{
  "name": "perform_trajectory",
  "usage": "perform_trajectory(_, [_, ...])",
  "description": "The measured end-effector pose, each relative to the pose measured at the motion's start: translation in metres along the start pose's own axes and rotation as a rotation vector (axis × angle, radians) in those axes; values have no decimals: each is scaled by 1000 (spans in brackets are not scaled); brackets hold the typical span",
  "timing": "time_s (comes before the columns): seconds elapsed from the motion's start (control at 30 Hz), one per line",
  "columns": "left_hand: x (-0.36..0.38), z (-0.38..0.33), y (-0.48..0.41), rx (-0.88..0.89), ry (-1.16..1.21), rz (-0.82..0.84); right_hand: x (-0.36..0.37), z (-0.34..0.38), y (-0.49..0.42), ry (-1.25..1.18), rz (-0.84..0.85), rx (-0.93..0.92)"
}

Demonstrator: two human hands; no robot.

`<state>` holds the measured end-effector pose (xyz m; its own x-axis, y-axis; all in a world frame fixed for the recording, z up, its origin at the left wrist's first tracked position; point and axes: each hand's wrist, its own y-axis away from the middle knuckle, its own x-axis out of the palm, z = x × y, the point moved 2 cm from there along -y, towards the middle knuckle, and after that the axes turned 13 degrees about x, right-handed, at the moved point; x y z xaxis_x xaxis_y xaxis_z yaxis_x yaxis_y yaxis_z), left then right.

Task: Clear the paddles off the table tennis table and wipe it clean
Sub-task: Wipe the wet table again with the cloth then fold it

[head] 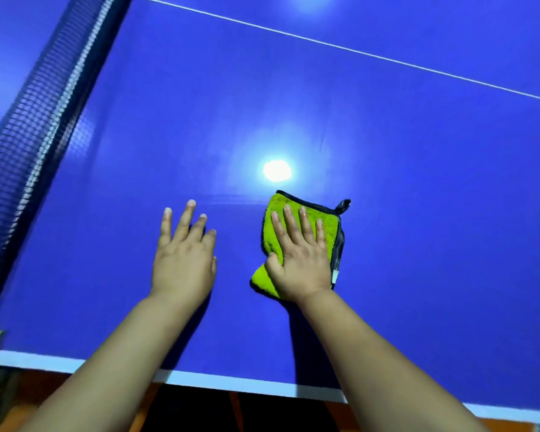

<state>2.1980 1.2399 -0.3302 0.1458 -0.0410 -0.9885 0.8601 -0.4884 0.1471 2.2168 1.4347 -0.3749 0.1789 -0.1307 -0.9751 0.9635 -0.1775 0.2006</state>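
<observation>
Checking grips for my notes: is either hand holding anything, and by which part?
Nothing is gripped. The right hand presses flat on the middle of the green cloth; the left hand is open, empty.

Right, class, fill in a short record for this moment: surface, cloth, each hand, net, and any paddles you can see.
surface: blue table tennis table, white line along its near edge
cloth: yellow-green with dark trim, lying flat on the table
right hand: pressing flat on the cloth, fingers straight
left hand: open with fingers spread, beside the cloth, holding nothing
net: runs along the left side
paddles: none in view
</observation>
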Motion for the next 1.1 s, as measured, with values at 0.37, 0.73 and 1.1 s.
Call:
perform_trajectory(0.37, [3, -67, -44, 156, -11, 13, -11, -132, 16, 139, 39, 471])
perform_trajectory(0.73, [-20, 114, -17, -44, 77, -116, -2, 37, -31, 110, 89, 460])
perform_trajectory(1.1, [-26, 280, 47, -320, 61, -113, 20, 298, -58, 110, 80, -47])
